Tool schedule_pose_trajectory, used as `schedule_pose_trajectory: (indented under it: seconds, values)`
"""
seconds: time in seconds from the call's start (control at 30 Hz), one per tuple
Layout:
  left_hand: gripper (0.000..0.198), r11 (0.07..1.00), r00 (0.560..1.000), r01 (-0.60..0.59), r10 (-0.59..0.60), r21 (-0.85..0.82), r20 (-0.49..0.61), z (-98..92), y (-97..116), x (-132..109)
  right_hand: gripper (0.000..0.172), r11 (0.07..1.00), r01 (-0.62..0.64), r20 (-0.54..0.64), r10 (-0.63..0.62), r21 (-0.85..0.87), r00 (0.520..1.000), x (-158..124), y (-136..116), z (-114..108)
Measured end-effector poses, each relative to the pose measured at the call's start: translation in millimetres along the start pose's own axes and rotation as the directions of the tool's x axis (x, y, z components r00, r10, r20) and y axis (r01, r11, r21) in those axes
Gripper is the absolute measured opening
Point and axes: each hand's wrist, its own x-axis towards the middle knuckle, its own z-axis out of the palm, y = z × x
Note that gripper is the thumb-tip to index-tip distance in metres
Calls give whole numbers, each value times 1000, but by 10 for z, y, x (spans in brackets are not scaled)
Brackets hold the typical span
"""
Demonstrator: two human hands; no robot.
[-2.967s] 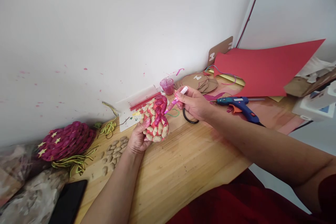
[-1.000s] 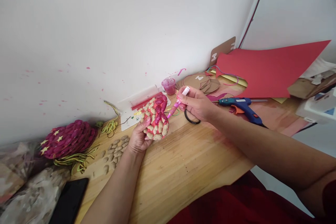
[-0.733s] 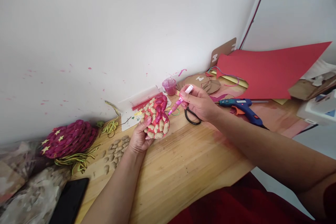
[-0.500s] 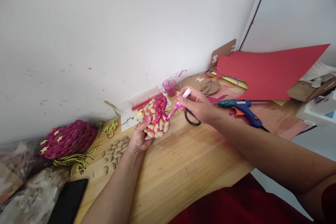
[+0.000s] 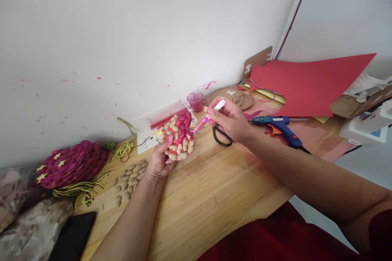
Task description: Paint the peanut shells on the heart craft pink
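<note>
My left hand (image 5: 159, 162) grips the near-left edge of a red round piece covered with peanuts (image 5: 180, 140), tilted above the table. Its upper right peanuts are coated in magenta paint; the others are still bare shell colour. Between the thumb and fingers of my right hand (image 5: 228, 120) is a paintbrush (image 5: 219, 105) with a white handle and a pink-stained lower part. The brush tip is at the right edge of the piece, beside the painted peanuts; whether it touches cannot be made out. A clear cup of magenta paint (image 5: 195, 101) stands behind.
Loose peanuts (image 5: 130, 179) lie left of my forearm, near a stack of magenta pieces with stars (image 5: 73, 163) and a black phone (image 5: 73, 234). Black-handled scissors (image 5: 223, 143), a blue glue gun (image 5: 277, 124), cardboard discs (image 5: 228, 94) and a red sheet (image 5: 300, 85) are rightward.
The brush tip has risen slightly along the right edge of the peanut piece. My whole view has shifted a little, so things appear further left. Both hands keep their hold.
</note>
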Motion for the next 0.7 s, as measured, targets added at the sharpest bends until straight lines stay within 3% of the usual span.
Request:
schedule_pose_trajectory:
  seconds: [0.3,0.47,0.7]
  values:
    - [51,1000,1000,-7,7,4,-15,40,10,1,41,991,105,18,-104,-84,994,-16,-20,-11]
    - [50,999,999,-17,18,33,-34,52,3,10,37,975,152,97,-138,-162,986,-59,-73,9]
    - [47,996,998,-55,58,72,-39,60,-19,18,22,871,313,187,-259,-379,948,-120,-147,16]
